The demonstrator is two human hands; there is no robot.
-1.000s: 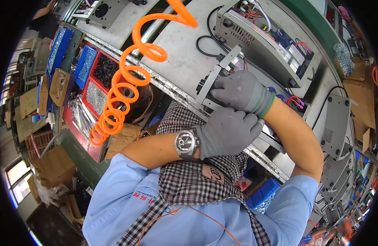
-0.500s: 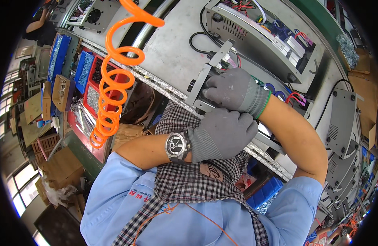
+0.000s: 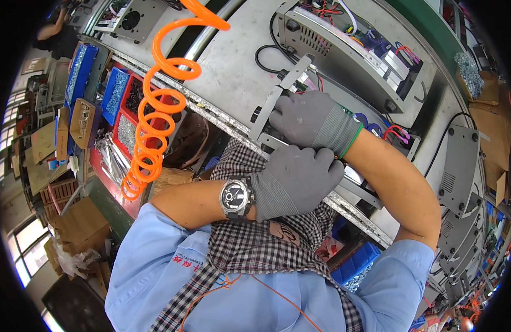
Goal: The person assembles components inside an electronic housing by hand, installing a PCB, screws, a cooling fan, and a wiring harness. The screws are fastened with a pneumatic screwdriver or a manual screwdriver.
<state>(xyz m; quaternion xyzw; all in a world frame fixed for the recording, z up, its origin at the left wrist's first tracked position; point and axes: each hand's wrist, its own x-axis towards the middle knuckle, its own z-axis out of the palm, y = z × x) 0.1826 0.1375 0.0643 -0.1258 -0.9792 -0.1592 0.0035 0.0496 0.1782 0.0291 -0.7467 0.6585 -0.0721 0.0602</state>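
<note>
Orange coiled hose point(image 3: 166, 66) hangs L of both hands, in front of bench edge & part of the red bin point(image 3: 122, 109); clear of the hands in this view. Red bin has dark bits in one section, silvery bits in the other. Blue bin point(image 3: 116, 88) w/ small metal parts just beside it. Far side of bench point(image 3: 225, 69): grey unit point(image 3: 344, 61), top off, boards & wires showing, vent slots twd the hands; it closes off the space just past R hand. Black cable point(image 3: 260, 58) loops on bench nr its corner. More grey units point(image 3: 457, 166) lean in a row at far R. Another blue bin point(image 3: 355, 263) sits low, below bench edge. Co-worker point(image 3: 56, 36) at top L, well apart.

Grey metal chassis point(image 3: 266, 110) lies at near edge of bench, btwn person & grey unit, partly under both gloves; red wires point(image 3: 396, 131) stick up at its R end. R hand point(image 3: 311, 120) is on top of its L part, fingers bent over & tips hidden, so can't tell if pinching. L hand point(image 3: 300, 180) is just below R hand, at chassis' near side, fingers curled, knuckles up; tips hidden, can't tell what it grips, if anything.
</note>
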